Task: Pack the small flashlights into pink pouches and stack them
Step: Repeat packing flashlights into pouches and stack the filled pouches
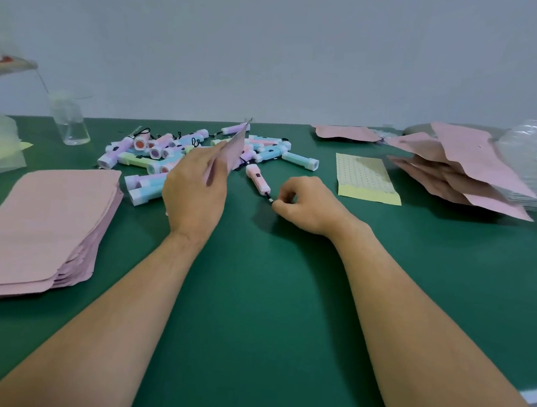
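Just before the flashlight pile (168, 150), the left hand (193, 197) grips a pink pouch (232, 150), the right hand (305, 208) pinches the cord of a pink flashlight (258, 179); seemingly filled pouches (462, 173) heap right of the pile; many flashlights remain unpacked.
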Available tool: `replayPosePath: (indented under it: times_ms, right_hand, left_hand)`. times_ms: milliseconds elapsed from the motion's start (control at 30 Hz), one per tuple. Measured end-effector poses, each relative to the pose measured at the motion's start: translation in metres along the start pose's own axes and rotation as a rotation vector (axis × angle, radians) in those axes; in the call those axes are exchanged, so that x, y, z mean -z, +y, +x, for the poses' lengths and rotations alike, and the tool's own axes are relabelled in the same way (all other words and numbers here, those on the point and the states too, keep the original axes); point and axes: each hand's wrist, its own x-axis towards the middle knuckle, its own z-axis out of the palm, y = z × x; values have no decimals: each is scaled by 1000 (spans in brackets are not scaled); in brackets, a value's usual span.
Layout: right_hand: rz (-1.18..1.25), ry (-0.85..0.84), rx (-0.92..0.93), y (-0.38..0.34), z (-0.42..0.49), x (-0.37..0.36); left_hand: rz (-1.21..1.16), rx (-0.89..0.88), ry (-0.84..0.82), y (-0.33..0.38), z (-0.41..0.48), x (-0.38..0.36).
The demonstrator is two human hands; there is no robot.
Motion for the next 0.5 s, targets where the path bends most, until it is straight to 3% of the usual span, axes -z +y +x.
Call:
replayPosePath:
  times_ms: [100, 200, 333, 500]
  right_hand:
    - [444, 40, -86, -14, -1, 2]
    - [834, -17, -164, -26, 0, 3]
    - [868, 11, -103, -31, 2, -5]
    - [927, 31, -169, -23, 4, -3]
  left_hand:
    - [15, -176, 34, 4, -2, 1]
    - [16, -299, -39, 6, -6, 0]
    - [14, -327, -228, 8, -10, -1]
    - [50, -271, -301, 4, -9, -2]
